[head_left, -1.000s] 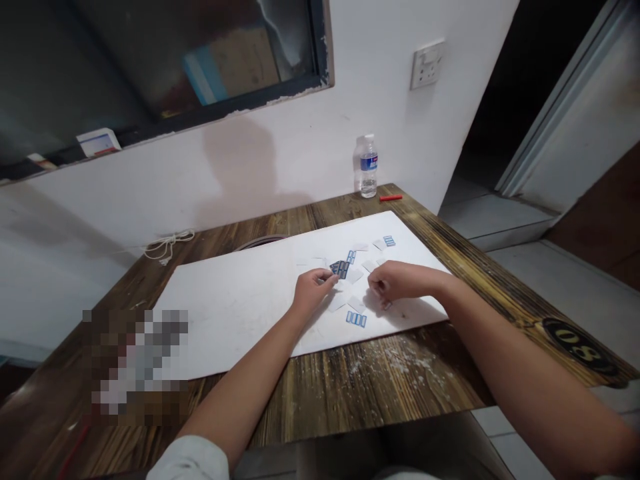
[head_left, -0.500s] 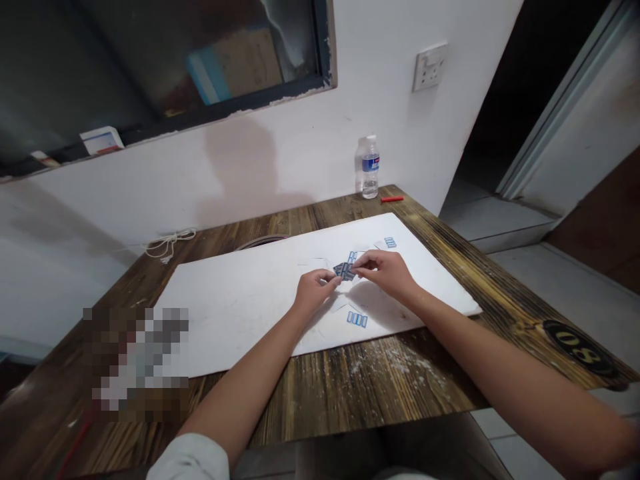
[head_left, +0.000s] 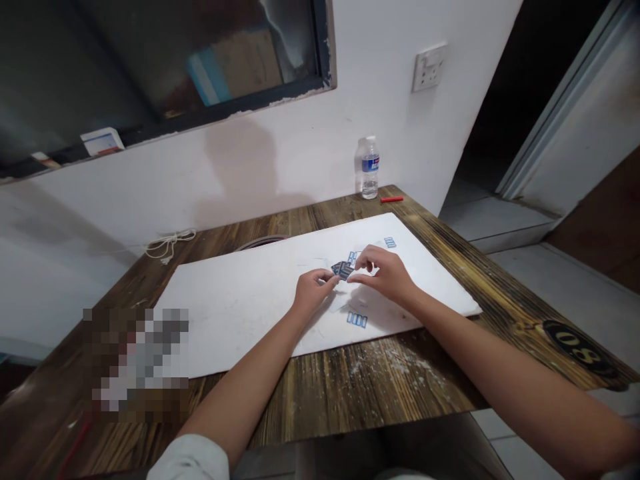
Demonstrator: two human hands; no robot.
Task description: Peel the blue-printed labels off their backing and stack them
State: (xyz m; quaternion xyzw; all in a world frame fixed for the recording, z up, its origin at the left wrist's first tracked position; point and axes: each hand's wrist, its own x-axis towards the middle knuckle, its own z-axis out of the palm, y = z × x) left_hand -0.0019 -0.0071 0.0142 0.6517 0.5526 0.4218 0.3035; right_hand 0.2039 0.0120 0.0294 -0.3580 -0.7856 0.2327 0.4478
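A small fan of dark, blue-edged cards [head_left: 343,269] is pinched between the thumb and fingers of my left hand [head_left: 316,288], just above the white board [head_left: 240,300]. At the fan's right edge is my right hand [head_left: 384,272], its thumb and forefinger apart; whether a fingertip touches the cards I cannot tell. Blue-outlined strips [head_left: 357,320] lie in a row on the board below my hands. Behind my right fingers a similar group is partly hidden, and a third group of strips [head_left: 390,243] sits near the board's far right corner.
The board rests on a dark wooden table [head_left: 320,400] with pale flecks along its front. At the back stand a water bottle [head_left: 370,170] and a red stick-like object [head_left: 392,199]. A white cord [head_left: 170,243] lies at the back left. Pixelation hides something at the left.
My right thumb and forefinger have parted from their pinch at the cards, and the hand has shifted slightly. My left hand keeps its hold in the same place.
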